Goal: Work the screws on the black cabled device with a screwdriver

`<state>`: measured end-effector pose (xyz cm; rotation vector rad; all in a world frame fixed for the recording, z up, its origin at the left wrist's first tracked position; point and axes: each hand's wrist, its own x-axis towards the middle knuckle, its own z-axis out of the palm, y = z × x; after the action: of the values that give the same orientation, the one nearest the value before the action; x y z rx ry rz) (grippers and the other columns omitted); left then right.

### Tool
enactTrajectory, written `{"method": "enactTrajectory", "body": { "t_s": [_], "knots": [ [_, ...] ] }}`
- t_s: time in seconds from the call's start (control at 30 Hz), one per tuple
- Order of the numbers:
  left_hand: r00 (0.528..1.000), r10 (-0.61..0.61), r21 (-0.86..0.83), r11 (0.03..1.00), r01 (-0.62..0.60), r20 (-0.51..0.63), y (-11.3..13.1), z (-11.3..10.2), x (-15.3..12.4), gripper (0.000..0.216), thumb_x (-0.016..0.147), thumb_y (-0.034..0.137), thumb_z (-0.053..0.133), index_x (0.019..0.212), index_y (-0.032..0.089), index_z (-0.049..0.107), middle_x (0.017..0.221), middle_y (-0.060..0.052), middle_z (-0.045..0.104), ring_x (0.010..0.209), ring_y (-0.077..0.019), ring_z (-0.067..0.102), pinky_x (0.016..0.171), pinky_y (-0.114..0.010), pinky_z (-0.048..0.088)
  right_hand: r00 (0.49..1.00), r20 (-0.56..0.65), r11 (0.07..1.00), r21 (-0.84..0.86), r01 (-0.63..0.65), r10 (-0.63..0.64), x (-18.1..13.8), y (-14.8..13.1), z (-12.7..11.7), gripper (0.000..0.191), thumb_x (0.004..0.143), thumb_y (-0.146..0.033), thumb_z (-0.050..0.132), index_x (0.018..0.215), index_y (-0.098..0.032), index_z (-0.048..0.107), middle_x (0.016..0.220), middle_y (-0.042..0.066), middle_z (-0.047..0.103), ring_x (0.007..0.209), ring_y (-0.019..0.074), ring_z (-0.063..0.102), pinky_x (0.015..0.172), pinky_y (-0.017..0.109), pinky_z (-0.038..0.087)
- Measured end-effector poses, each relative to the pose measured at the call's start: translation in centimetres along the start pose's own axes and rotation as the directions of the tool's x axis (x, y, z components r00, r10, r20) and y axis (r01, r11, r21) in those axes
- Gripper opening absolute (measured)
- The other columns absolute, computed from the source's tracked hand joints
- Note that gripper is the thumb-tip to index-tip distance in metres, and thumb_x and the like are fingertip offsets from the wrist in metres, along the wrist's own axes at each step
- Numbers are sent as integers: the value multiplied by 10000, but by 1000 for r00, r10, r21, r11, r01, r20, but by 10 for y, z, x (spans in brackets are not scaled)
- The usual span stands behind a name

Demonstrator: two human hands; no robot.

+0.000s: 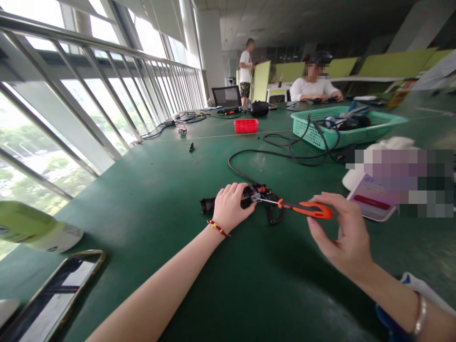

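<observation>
Near the middle of the table lies a black corded device (207, 205) with a dark cylindrical end, small orange-red parts and a loop-shaped black piece beside it. My left hand (233, 205) is wrapped over its body and hides part of it. My right hand (344, 230) holds an orange and black screwdriver (308, 209) by the end of its handle, between thumb and fingers. The screwdriver's thin metal shaft points left and meets the device just beside my left fingertips. Exactly what the tip touches is too small to tell.
A black cable (245, 151) runs back toward a green basket (320, 137) of tools and cords. A red tray (245, 126) and small black part (191, 147) lie beyond. Phones (64, 289) (374, 199) and a green-white container (39, 228) flank me. Another person (315, 90) sits across.
</observation>
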<state>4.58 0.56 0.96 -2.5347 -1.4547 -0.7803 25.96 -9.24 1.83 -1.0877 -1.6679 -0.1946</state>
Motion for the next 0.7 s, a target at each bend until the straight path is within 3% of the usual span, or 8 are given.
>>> {"method": "enactTrajectory", "body": {
  "t_s": [0.2, 0.37, 0.43, 0.53, 0.7],
  "knots": [
    [1000, 6, -1, 1000, -6, -3, 0, 0, -1, 364, 779, 399, 565, 1082, 206, 508, 977, -36, 622, 926, -219, 561, 776, -340, 425, 993, 111, 996, -79, -31, 40, 2, -1, -2, 183, 807, -247, 582, 988, -222, 586, 899, 60, 619, 852, 220, 572, 731, 390, 499],
    [1000, 1, -4, 1000, -1, -4, 0, 0, -1, 372, 778, 394, 568, 1091, 201, 506, 987, -37, 621, 929, -218, 560, 782, -344, 426, 999, -8, 999, 13, -52, 52, 0, 1, 1, 429, 769, -212, 630, 1178, -207, 501, 1025, 82, 580, 877, 209, 590, 776, 396, 509],
    [1000, 0, -7, 1000, 0, -6, 0, 0, -1, 375, 777, 394, 570, 1092, 202, 506, 990, -36, 621, 931, -218, 559, 783, -345, 426, 999, -10, 999, 8, -33, 33, 1, 0, 1, 406, 770, -211, 631, 1158, -213, 514, 1022, 81, 588, 883, 210, 591, 775, 393, 512],
    [1000, 1, -13, 1000, -1, -3, 0, 1, -1, 374, 774, 397, 572, 1090, 209, 505, 987, -33, 621, 932, -216, 559, 788, -342, 425, 996, 89, 999, -43, -4, 7, 2, -2, -1, 203, 796, -247, 607, 998, -233, 586, 895, 56, 623, 842, 203, 583, 684, 340, 518],
    [1000, -10, -18, 1000, 10, 5, 0, 0, -1, 380, 765, 398, 583, 1086, 210, 507, 984, -32, 617, 915, -213, 559, 784, -340, 429, 999, 23, 999, -12, -45, 45, 1, -1, -1, 382, 772, -215, 620, 1141, -218, 523, 985, 68, 585, 813, 188, 588, 718, 355, 522]
  ]
}}
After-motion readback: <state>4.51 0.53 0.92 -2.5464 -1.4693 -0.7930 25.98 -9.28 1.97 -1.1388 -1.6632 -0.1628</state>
